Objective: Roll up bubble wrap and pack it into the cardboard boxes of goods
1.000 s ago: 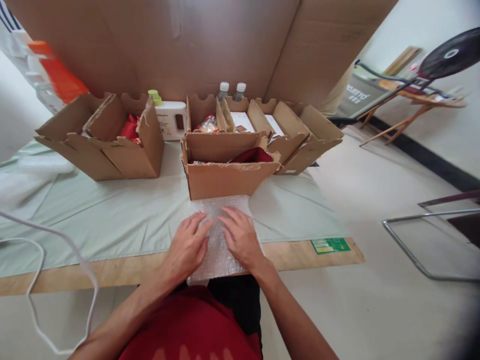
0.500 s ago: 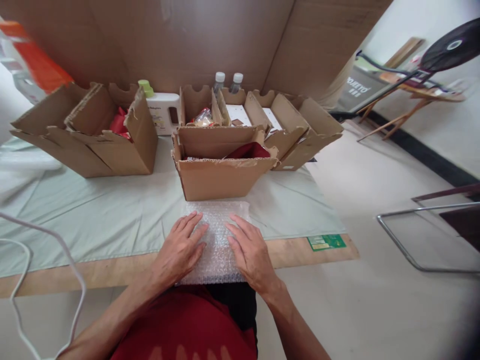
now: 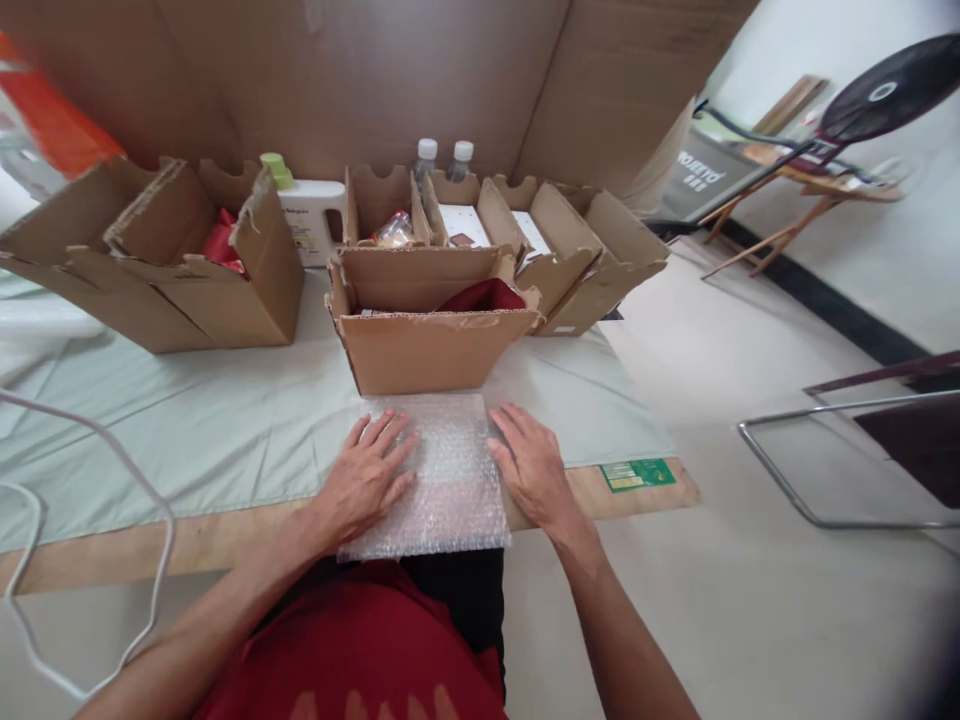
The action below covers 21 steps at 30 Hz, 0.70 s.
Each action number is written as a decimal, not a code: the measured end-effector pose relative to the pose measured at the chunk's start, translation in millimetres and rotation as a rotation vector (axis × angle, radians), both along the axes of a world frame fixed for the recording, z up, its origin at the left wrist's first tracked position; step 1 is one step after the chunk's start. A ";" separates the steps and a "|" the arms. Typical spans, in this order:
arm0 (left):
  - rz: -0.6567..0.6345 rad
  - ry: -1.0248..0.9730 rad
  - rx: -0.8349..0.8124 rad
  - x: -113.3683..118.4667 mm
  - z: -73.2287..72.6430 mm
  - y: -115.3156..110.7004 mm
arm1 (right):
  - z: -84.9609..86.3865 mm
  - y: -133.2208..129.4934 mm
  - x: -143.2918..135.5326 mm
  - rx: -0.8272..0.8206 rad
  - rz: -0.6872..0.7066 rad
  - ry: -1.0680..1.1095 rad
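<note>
A sheet or bag of clear bubble wrap (image 3: 450, 480) lies flat at the front of the table, its near end reaching past the wooden edge. My left hand (image 3: 367, 475) rests open on its left side, palm down with the fingers stretched forward. Just off the wrap's right edge is my right hand (image 3: 532, 465), open, fingers pointing forward and left. Directly beyond the wrap stands a cardboard box (image 3: 431, 350) with something dark red inside.
More cut cardboard boxes (image 3: 274, 290) stand at the left and back right. Behind them are a white jug (image 3: 311, 220) with a green cap and two clear bottles (image 3: 426, 160). A white cable (image 3: 161, 510) loops at left. A metal-framed chair (image 3: 780, 480) stands right.
My right hand has moved right, from on top of the bubble wrap to beside its edge. My left hand stays on the wrap. The camera view has shifted slightly.
</note>
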<state>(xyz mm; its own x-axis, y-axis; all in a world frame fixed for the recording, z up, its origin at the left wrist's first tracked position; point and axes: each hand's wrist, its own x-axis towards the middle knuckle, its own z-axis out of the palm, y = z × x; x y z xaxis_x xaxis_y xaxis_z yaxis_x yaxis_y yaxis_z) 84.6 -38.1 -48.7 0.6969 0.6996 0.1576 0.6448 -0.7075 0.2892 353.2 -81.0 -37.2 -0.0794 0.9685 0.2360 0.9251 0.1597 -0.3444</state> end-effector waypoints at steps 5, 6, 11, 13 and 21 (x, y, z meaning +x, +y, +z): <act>0.041 0.003 0.005 11.4 -1.1 3.4 | -1.2 12.0 -27.4 -0.080 0.115 -0.072; 0.057 0.037 -0.009 13.6 -3.3 5.4 | -4.1 17.1 -32.4 -0.114 0.125 -0.085; 0.058 0.077 -0.077 10.9 -3.6 15.4 | -6.9 16.1 -15.4 -0.136 0.133 0.026; 0.051 -0.026 -0.084 0.3 3.5 13.4 | 0.4 -8.0 3.1 -0.079 0.107 0.094; -0.173 -0.118 -0.165 -60.9 20.3 -42.3 | 8.3 -99.0 4.8 -0.116 0.266 -0.046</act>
